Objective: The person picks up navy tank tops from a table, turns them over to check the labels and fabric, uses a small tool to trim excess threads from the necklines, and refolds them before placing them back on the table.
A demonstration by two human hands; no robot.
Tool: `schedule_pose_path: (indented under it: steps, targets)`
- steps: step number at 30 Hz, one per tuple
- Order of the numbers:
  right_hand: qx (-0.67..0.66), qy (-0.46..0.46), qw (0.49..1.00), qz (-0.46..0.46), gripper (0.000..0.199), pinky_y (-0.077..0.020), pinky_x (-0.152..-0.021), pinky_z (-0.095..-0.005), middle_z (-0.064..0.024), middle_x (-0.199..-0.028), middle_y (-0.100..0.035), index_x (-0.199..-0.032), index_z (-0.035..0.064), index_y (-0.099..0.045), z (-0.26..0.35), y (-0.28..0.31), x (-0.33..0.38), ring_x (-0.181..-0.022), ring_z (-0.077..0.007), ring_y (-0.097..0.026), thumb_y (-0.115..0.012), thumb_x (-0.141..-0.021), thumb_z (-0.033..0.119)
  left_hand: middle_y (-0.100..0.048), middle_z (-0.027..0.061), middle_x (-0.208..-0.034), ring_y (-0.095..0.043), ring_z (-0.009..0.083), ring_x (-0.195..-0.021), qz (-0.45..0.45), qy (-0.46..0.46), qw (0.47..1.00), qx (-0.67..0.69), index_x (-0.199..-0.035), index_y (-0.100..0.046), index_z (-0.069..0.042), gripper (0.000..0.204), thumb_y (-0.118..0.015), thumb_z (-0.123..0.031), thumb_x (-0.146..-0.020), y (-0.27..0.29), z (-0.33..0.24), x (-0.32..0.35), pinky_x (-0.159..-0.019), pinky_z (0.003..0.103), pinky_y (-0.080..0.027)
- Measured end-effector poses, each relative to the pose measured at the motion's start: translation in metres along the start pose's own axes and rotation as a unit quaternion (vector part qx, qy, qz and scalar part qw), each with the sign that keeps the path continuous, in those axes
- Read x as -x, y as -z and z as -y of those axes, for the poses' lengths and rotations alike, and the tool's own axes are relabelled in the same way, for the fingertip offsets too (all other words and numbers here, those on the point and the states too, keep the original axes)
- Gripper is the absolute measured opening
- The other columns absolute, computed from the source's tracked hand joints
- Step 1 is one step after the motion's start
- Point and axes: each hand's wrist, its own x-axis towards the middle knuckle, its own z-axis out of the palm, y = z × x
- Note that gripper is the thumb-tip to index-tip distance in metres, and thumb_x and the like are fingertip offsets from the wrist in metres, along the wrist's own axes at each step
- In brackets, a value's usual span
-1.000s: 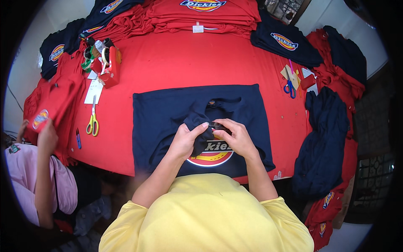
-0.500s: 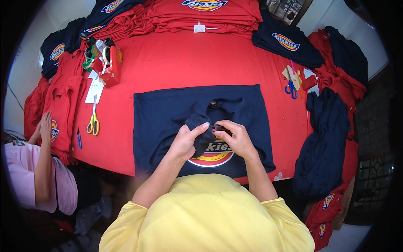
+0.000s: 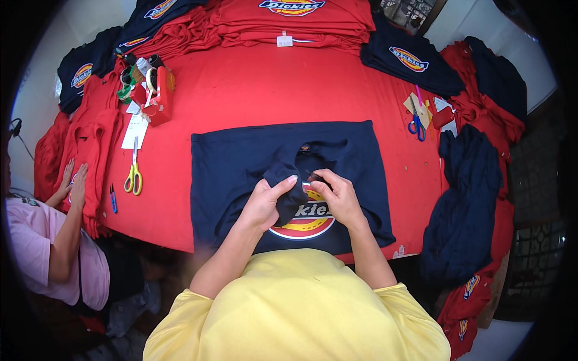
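Note:
A navy sleeveless shirt (image 3: 223,162) lies spread out in front of me, with a round printed emblem (image 3: 306,227) on its chest. My left hand (image 3: 264,203) is closed, thumb on top, pinching a bunched fold of the shirt's neckline raised off the rest. Close to its right, my right hand (image 3: 337,195) is closed in a pinch around something small and dark at its fingertips; its kind cannot be made out. A short gap separates the two hands' fingertips. The neck opening lies just beyond them, with a small label (image 3: 305,147) inside.
Red cloth (image 3: 253,84) covers the table. Yellow-handled scissors (image 3: 134,174), blue snips (image 3: 113,198) and a red tape dispenser (image 3: 159,102) lie left; blue-handled scissors (image 3: 416,126) lie right. Folded red shirts (image 3: 295,27) are stacked at the back. A co-worker's hands (image 3: 75,186) rest on red shirts.
My right hand has drawn slightly back from the bunched fold, widening the gap between the fingertips. My left hand keeps its pinch. The co-worker's hands have shifted over the red shirt.

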Motion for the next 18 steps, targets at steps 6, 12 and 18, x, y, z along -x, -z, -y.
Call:
schedule_pose_path:
  steps: [6,12,18]
  targets:
    - [-0.019,-0.020,0.999,0.037,0.024,-0.0519,-0.069,-0.0286,-0.0124,-0.090,-0.065,-0.104,-0.0029,-0.061,0.0102,0.0023,0.0019,-0.080,-0.0189,-0.067,-0.061,-0.090,0.016,-0.068,0.0084,-0.094,-0.066,0.0155,-0.086,0.011,-0.003,1.000,0.004,-0.103,-0.062,-0.001,0.017,-0.062,-0.013,-0.091,0.0001,0.0002,0.0013,-0.081,0.031,-0.053]
    - [-0.058,-0.008,0.998,0.022,0.027,-0.0507,-0.068,-0.0303,-0.0139,-0.090,-0.065,-0.104,-0.0036,-0.061,0.0111,0.0012,0.0044,-0.077,-0.0212,-0.066,-0.063,-0.089,0.019,-0.068,0.0083,-0.096,-0.066,0.0149,-0.086,0.017,-0.014,1.000,0.003,-0.102,-0.062,0.000,0.017,-0.062,-0.013,-0.091,-0.0011,0.0005,0.0011,-0.080,0.030,-0.053]
    - [-0.011,0.001,0.999,0.045,0.031,-0.0500,-0.069,-0.0315,-0.0149,-0.089,-0.065,-0.107,-0.0028,-0.060,0.0036,0.0029,0.0047,-0.078,-0.0227,-0.066,-0.064,-0.088,0.022,-0.068,0.0085,-0.096,-0.066,0.0148,-0.086,0.021,-0.016,1.000,-0.011,-0.102,-0.062,0.000,0.017,-0.062,-0.013,-0.091,0.0012,0.0014,0.0015,-0.080,0.030,-0.053]
